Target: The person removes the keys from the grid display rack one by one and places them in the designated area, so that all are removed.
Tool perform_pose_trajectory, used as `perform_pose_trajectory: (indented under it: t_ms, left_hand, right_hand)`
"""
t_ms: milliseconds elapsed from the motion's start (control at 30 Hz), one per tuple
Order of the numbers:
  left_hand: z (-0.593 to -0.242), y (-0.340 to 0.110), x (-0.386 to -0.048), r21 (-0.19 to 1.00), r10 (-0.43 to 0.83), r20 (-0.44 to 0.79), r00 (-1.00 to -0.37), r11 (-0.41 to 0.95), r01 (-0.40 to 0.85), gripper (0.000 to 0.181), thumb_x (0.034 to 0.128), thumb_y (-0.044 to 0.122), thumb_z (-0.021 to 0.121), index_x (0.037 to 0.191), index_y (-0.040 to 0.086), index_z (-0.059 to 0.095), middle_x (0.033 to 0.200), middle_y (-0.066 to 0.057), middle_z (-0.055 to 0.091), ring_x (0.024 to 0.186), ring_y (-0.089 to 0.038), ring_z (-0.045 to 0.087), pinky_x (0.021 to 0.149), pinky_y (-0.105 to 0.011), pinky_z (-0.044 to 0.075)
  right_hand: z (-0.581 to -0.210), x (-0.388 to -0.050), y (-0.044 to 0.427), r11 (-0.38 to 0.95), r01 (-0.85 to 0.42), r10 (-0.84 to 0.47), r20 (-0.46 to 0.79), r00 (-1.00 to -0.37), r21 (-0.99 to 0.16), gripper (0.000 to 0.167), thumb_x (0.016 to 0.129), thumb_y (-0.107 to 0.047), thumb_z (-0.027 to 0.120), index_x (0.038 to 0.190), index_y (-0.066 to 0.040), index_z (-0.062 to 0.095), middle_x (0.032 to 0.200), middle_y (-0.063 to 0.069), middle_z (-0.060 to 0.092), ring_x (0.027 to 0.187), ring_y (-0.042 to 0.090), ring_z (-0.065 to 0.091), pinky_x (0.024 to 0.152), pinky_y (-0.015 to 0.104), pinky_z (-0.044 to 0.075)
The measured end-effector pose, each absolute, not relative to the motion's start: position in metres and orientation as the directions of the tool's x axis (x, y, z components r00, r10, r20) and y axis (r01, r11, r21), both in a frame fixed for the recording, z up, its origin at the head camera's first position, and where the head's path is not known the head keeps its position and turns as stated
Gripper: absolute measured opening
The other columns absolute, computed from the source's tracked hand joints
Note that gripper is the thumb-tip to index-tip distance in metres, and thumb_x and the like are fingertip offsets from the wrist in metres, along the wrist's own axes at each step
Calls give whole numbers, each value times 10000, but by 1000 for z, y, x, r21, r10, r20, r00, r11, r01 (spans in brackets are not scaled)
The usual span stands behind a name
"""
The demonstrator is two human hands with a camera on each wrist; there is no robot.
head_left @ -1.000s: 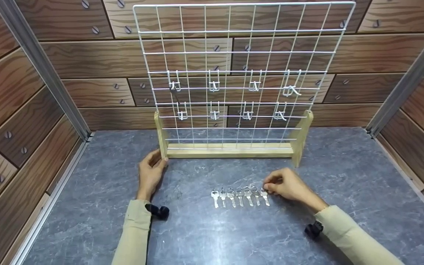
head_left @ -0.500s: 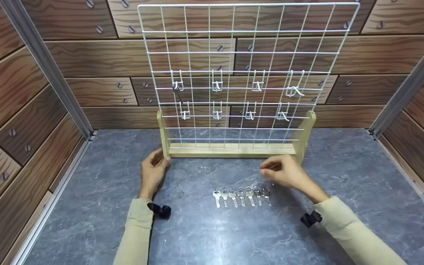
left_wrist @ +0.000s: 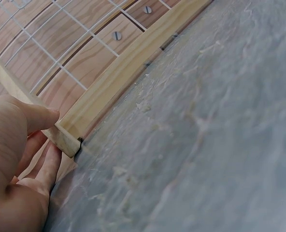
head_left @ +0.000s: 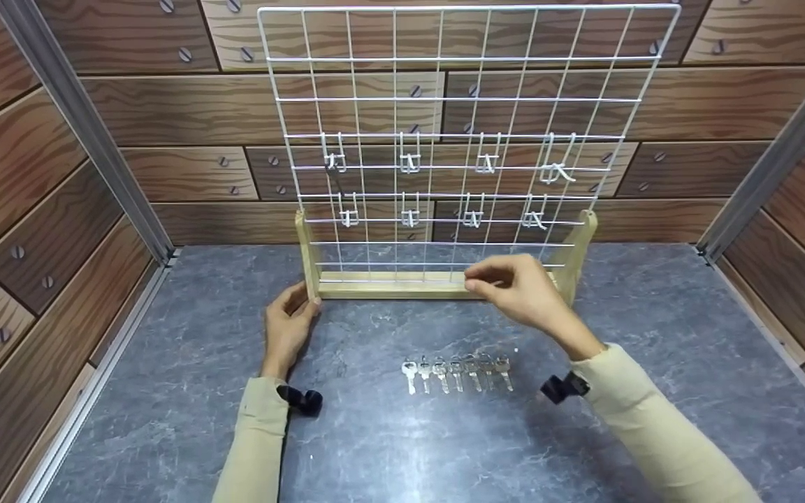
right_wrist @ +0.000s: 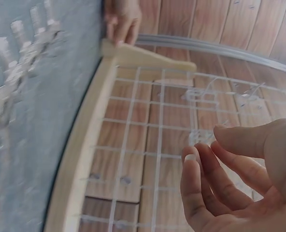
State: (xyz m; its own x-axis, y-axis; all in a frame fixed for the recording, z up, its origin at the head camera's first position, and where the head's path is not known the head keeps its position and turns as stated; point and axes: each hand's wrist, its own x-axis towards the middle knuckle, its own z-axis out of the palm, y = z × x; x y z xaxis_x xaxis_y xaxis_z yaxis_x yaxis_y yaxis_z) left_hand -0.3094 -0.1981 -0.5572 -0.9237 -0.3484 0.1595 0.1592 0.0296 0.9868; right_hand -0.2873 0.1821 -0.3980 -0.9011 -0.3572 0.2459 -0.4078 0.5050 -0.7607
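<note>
In the head view a white wire grid rack (head_left: 444,99) stands on a wooden base. My left hand (head_left: 286,328) holds the lower end of its left wooden upright (head_left: 308,258); in the left wrist view the thumb lies on one side of the wood (left_wrist: 65,140) and fingers on the other. My right hand (head_left: 518,290) is raised before the right half of the base, loosely bent. The right wrist view shows its thumb and fingers (right_wrist: 225,183) apart, with nothing seen between them. Several silver keys (head_left: 456,374) lie in a row on the table below.
Two rows of white hooks (head_left: 410,162) hang on the grid. A dark slim thing (head_left: 335,180) hangs at the upper left hook, too small to identify. Wood-patterned walls (head_left: 186,168) enclose the grey marbled table (head_left: 374,447) at the back and sides.
My right hand has left the rightmost key and moved up and left toward the rack. The keys stay in their row. My left hand keeps its hold on the upright.
</note>
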Motion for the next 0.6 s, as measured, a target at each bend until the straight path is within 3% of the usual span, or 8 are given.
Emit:
perform_pose_trajectory:
  t_ms: [267, 600]
  left_hand:
    - [-557, -198, -310, 988, -350, 155, -924, 46, 148, 436, 975, -42, 732, 1403, -46, 651, 1398, -291, 652, 1319, -408, 646, 953, -210, 622]
    - [-559, -199, -311, 982, -342, 184, -922, 38, 183, 441, 971, -59, 723, 1404, -69, 639, 1412, -318, 636, 1332, -439, 629, 976, -181, 599]
  right_hand:
    - [-375, -288, 158, 445, -440, -343, 305, -888, -780, 185, 950, -131, 818, 1126, -77, 823, 1093, 103, 815, 891, 197, 758, 768, 211, 636]
    - [-351, -289, 131, 368, -469, -313, 368, -875, -803, 153, 950, -114, 812, 1091, -58, 829, 1057, 110, 819, 873, 230, 766, 755, 199, 625]
